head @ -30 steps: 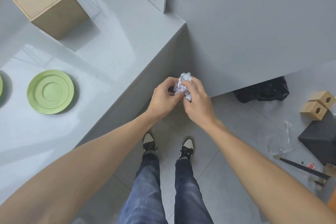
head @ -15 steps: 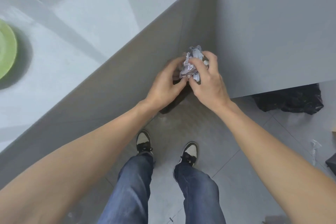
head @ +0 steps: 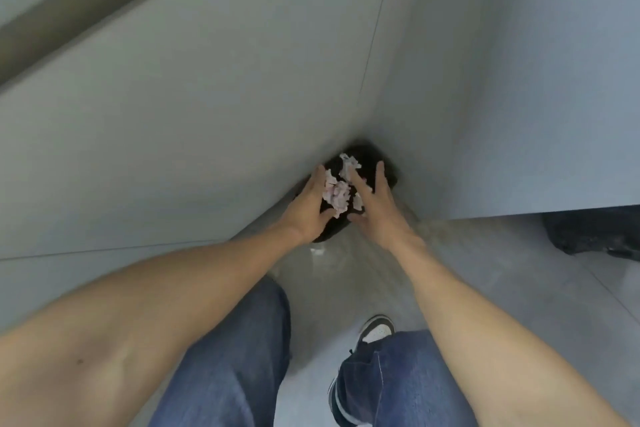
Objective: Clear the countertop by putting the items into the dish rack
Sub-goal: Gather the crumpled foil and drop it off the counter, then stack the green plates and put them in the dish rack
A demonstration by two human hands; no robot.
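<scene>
Low in the corner of the grey cabinet fronts, my left hand [head: 306,208] and my right hand [head: 379,208] are held over a black bin [head: 382,163] on the floor. The fingers of both hands are stretched out and apart. Between the palms, crumpled white paper [head: 337,194] is loose and coming apart in scraps over the bin's dark opening. One scrap [head: 349,161] lies further in. The picture is blurred. Neither the countertop surface nor a dish rack is in view.
Grey cabinet panels [head: 207,115] rise on the left and ahead, meeting at the corner above the bin. A black plastic bag [head: 595,232] lies on the tiled floor at the right. My jeans and one shoe [head: 375,331] are below.
The view has dropped from the countertop to the floor corner. Both hands moved down and forward to the black bin and spread apart, letting go of the crumpled paper.
</scene>
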